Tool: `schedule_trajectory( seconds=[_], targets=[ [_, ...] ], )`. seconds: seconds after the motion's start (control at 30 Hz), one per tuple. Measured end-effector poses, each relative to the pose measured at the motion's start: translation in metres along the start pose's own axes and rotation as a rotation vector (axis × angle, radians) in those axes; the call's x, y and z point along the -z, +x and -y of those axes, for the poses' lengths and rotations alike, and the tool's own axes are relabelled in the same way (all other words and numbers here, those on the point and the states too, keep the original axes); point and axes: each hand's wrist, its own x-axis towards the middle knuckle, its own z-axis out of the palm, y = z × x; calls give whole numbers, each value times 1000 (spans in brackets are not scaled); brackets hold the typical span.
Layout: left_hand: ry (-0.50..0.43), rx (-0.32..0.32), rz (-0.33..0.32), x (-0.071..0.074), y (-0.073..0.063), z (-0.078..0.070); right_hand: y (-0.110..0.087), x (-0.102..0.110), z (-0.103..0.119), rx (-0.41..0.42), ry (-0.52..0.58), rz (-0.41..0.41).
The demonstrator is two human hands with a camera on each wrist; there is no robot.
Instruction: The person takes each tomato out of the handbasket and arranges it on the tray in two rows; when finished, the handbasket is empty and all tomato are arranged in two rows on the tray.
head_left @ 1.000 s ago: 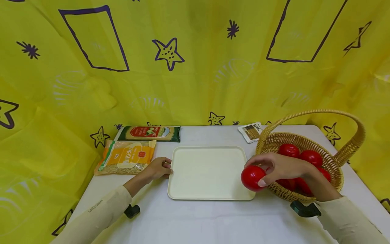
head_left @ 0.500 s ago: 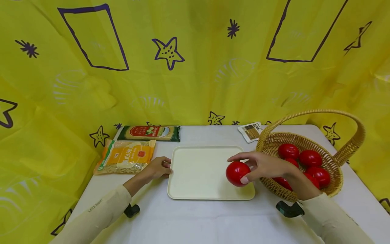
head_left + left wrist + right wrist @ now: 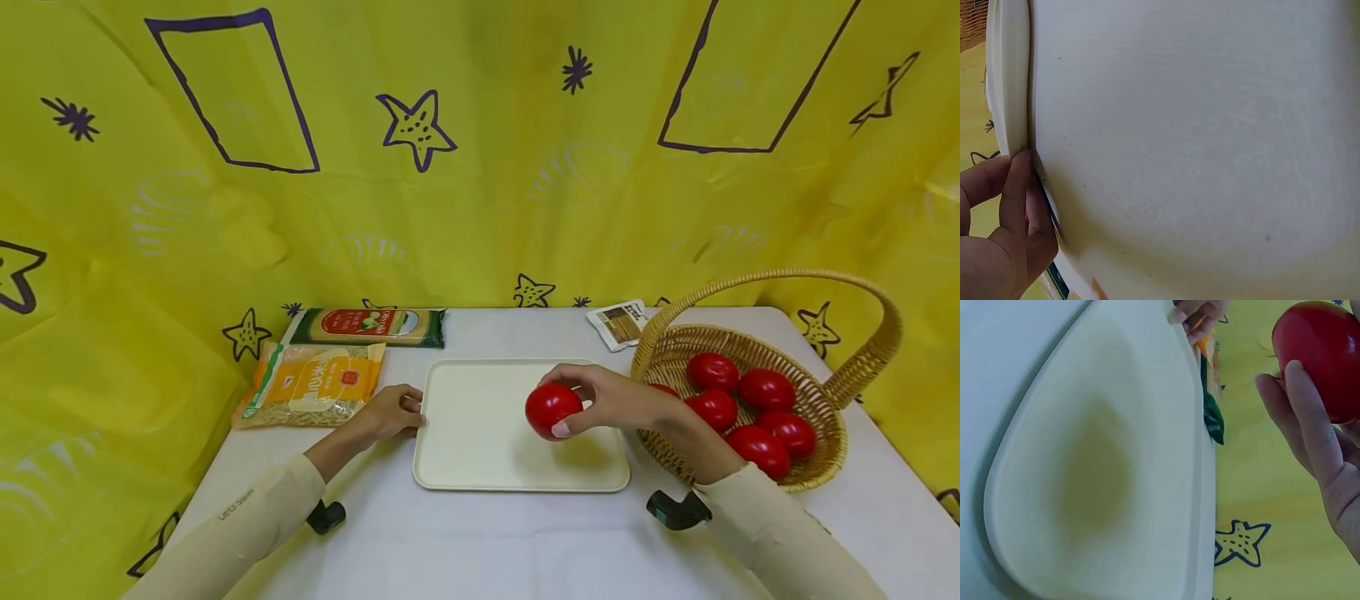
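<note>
Fingers of the right hand hold a round red fruit between thumb and fingertips, right of the frame's center. Position of fruit: above the tray, clear of its surface, with a shadow on the tray beneath. Left hand pinches the tray's left rim, apparently to steady it. Step in hand, as judged: transfer of one fruit onto the tray. Next move calls for lowering the fruit until it contacts the tray, then releasing gently; a round fruit may roll. Wicker basket, at right of the frame, contains more red fruits. Orange bag and green package lie on the table, left of center; a white packet lies beside the basket.
</note>
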Motion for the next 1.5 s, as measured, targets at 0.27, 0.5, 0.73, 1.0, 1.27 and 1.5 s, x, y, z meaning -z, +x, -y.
schedule_trajectory(
  seconds=[0.27, 0.5, 0.73, 1.0, 1.27, 1.5],
  targets=[
    [-6, -15, 3, 1, -2, -2, 16, -7, 5, -46, 29, -16],
    [-26, -24, 8, 0, -2, -1, 27, -11, 5, -53, 62, 0],
    [-19, -19, 5, -2, 0, 0, 37, -16, -1, -36, 99, 1],
    [-9, -20, -1, -1, -2, -2, 50, -18, -8, 12, 127, -1],
    [-9, -2, 1, -2, -1, -3, 61, -23, -11, 36, 152, -28],
    [2, 5, 4, -1, -2, -4, 68, -24, -14, 16, 213, -45]
  ],
)
